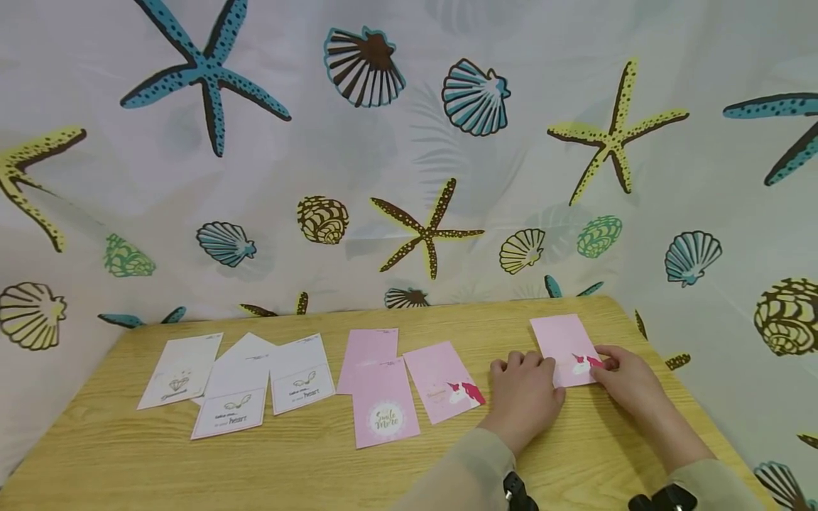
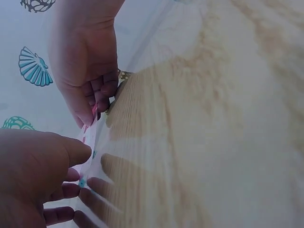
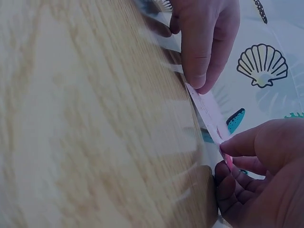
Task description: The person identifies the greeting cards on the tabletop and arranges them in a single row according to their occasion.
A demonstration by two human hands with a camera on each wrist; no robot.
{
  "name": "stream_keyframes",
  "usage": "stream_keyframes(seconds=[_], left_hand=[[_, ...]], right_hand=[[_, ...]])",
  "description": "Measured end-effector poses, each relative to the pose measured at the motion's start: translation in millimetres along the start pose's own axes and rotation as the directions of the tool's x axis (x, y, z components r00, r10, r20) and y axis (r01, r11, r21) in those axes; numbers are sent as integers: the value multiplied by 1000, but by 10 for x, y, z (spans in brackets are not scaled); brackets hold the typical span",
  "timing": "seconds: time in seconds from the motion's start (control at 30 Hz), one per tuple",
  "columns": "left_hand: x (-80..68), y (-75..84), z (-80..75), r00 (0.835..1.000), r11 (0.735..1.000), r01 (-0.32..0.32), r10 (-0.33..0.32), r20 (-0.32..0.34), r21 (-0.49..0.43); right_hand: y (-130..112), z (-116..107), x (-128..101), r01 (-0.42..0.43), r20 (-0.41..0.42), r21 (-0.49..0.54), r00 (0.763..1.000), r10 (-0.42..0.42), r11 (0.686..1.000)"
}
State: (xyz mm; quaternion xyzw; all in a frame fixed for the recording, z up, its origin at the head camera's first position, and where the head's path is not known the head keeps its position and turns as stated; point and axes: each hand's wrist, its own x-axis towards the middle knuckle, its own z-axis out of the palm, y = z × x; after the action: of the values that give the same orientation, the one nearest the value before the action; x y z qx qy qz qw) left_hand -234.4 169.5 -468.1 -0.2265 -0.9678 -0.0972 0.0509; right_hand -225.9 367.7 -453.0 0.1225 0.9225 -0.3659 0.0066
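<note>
- Fingers of both hands meet on one pink unicorn card, at about 4 o'clock on the wooden table and near its far right corner.
- Right hand pinching the card's near right corner, thumb on top and fingers curled below, as seen from the right wrist.
- Left hand laid flat at the card's near left edge, fingers relaxed and pressing down rather than grasping.
- Card lifted slightly at the pinched corner, by the look of the wrist views; far end resting on the table.
- Judged as the step of picking up or squaring this card.
- Next move probably calls for a firm pinch without creasing, and a lift clear of the table edge close by.
- Laid out toward 9 o'clock: a second unicorn card, a pink "Smile More" card overlapping a plain pink card, then three white cards.
- Seashell curtain behind, at 12 o'clock.
</note>
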Motion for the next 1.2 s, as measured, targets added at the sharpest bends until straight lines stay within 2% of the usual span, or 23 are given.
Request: stream_keyframes(seconds=[0.17, 0.33, 0.57, 0.87, 1.03, 1.2], left_hand=[[-19, -6, -4, 1000, 1000, -8, 9, -9, 30], [-22, -20, -1, 1000, 1000, -6, 6, -3, 15], [-67, -118, -60, 1000, 999, -15, 15, -4, -29], [-306, -427, -250, 997, 1000, 3, -5, -73, -22], [-451, -643, -308, 995, 1000, 9, -11, -103, -19], [-581, -821, -350, 993, 999, 21, -24, -114, -25]], right_hand=[[13, 26, 6, 43, -16, -46, 999, -43, 998], [16, 50, -40, 101, -31, -102, 994, -105, 990], [-32, 102, -191, 221, -60, -205, 970, -237, 954], [-125, 194, -328, 344, 16, -292, 935, -355, 892], [-164, 239, -394, 395, 70, -323, 916, -395, 860], [-141, 305, -414, 450, 85, -341, 889, -450, 825]])
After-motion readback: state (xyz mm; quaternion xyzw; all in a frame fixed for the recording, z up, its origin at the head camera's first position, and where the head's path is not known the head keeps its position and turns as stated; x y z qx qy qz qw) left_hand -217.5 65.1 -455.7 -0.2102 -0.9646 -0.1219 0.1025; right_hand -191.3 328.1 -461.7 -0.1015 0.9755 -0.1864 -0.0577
